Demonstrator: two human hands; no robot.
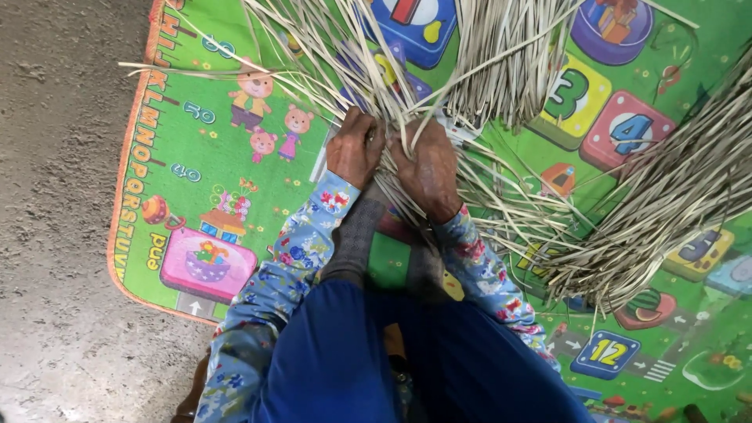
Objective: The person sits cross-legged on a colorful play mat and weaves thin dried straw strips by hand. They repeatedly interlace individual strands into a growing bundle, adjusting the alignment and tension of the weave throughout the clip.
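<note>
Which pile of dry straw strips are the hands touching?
The fanned pale straw strips at top middle: left hand and right hand grip them. The big right-side bundle lies untouched.

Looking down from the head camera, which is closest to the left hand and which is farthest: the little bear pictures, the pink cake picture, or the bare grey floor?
From the left hand:
1. Bear pictures, on the mat just to its left.
2. Pink cake picture, lower left, near the mat's edge.
3. Grey floor, past the mat's edge, far left.

Sleeves: long, light blue cloth printed with red, pink and dark blue flowers, reaching both wrists.
Lower garment: plain deep blue cloth over the lap.
Left hand (355, 149): bare.
Right hand (427, 168): bare.
Legwear: possibly grey checked fabric, partly hidden.
</note>
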